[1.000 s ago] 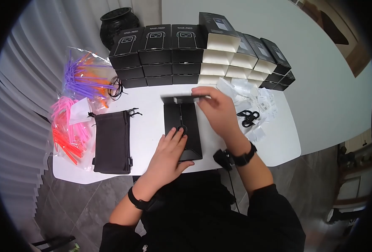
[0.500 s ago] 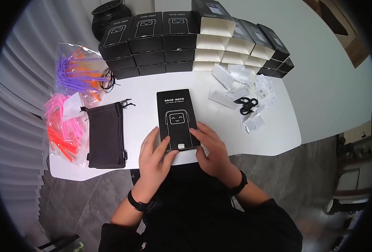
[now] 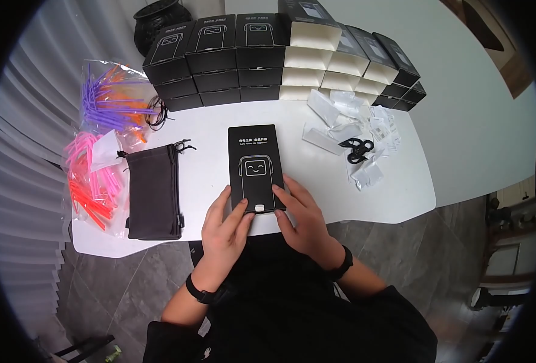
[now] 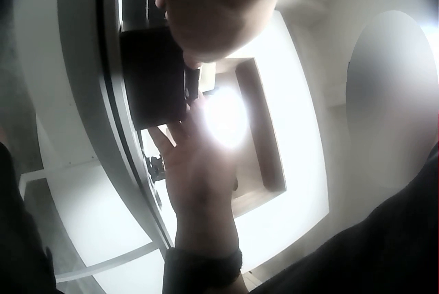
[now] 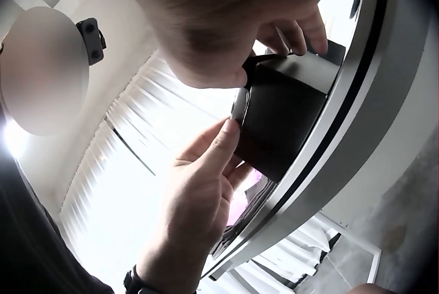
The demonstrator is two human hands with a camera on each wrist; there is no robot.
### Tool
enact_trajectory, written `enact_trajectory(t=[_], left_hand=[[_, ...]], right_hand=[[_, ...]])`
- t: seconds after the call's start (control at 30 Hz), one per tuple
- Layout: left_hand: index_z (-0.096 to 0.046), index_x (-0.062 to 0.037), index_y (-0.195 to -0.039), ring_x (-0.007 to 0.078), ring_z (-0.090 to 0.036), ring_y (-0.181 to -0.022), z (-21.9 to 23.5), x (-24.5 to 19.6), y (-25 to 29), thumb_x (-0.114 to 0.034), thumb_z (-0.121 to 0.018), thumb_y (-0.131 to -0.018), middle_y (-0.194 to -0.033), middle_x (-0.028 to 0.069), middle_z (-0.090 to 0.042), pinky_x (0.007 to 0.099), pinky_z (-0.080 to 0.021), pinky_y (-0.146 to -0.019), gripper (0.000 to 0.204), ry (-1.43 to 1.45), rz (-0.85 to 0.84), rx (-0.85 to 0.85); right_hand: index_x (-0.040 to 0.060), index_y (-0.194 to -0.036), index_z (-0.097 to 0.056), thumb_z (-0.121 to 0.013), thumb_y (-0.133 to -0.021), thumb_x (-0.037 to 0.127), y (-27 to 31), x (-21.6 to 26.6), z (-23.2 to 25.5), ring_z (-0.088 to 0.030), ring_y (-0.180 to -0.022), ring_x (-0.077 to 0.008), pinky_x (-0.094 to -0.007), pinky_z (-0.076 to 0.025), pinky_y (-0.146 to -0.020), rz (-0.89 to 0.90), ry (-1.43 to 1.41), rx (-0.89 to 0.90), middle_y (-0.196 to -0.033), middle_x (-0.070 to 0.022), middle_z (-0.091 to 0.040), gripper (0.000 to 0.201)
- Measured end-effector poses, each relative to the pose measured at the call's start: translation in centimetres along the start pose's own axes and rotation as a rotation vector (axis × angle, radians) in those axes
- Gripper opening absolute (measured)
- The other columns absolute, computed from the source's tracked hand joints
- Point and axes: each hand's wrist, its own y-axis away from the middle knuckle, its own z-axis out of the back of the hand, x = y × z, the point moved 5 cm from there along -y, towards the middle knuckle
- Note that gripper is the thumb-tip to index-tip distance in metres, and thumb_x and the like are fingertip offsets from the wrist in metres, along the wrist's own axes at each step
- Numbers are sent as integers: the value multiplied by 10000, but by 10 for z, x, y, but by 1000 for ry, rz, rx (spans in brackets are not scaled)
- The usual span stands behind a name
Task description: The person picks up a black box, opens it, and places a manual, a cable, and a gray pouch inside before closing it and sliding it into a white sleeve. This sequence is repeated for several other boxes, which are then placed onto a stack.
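A black cardboard box (image 3: 254, 142), printed with a smiling robot outline, lies on the table with its lid down. A small white tab (image 3: 259, 208) shows at its near edge. My left hand (image 3: 224, 230) holds the near left corner, fingers along the side and on the lid, thumb at the front edge. On the near right corner my right hand (image 3: 305, 224) grips likewise, thumb at the front and fingers over the side. In the right wrist view, the left thumb presses the lid edge of the box (image 5: 281, 115). The box's contents are hidden.
Stacked black boxes (image 3: 259, 57) line the table's back. Black drawstring pouches (image 3: 153, 193) lie left, beside plastic bags of coloured sticks (image 3: 95, 181) and a black cable (image 3: 156, 114). To the right are white paper scraps (image 3: 322, 109) and black scissors (image 3: 357, 150).
The box's lid, earlier raised by the right hand while the left lay inside, has swung down. Both hands have moved to the near corners. Over the last half second little has moved.
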Motion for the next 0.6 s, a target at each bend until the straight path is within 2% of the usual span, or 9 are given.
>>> enact_trajectory(t=[0.2,0.3,0.4,0.5,0.6], left_hand=[[-742,9,-1066,399,-655,-1098,0,0,1,-68,-812,-795,-1280,289,-603,409,-545,-915,290,4,3,10],[-743,17,-1061,393,-650,-1132,-1,1,3,-41,-794,-806,-1296,288,-602,401,-532,-945,266,-3,17,25],[-745,22,-1053,392,-646,-1152,-1,2,4,-21,-776,-812,-1306,290,-601,398,-525,-961,247,0,24,35],[-747,22,-1036,399,-649,-1125,-1,3,4,-34,-782,-801,-1301,297,-595,405,-539,-935,244,-6,-10,28],[-748,25,-1034,407,-640,-1145,0,4,2,-18,-773,-795,-1316,298,-590,413,-526,-956,244,10,-15,38]], right_hand=[[2,-1307,-610,-706,-858,77,2,0,-3,-550,-1238,-450,-463,-466,-1021,-31,-19,-4,-1419,-296,-493,465],[-7,-1282,-641,-722,-838,63,3,0,-4,-584,-1227,-412,-407,-483,-992,-34,20,-35,-1428,-300,-498,456],[38,-1287,-654,-747,-828,87,4,2,-3,-542,-1278,-426,-436,-464,-1024,-39,55,-45,-1443,-302,-483,471],[85,-1234,-702,-761,-818,102,-8,17,0,-484,-1334,-447,-466,-444,-1056,52,200,-7,-1459,-281,-477,420],[141,-1152,-751,-742,-817,63,-8,10,-9,-451,-1362,-459,-478,-441,-1069,99,96,37,-1444,-235,-513,344]])
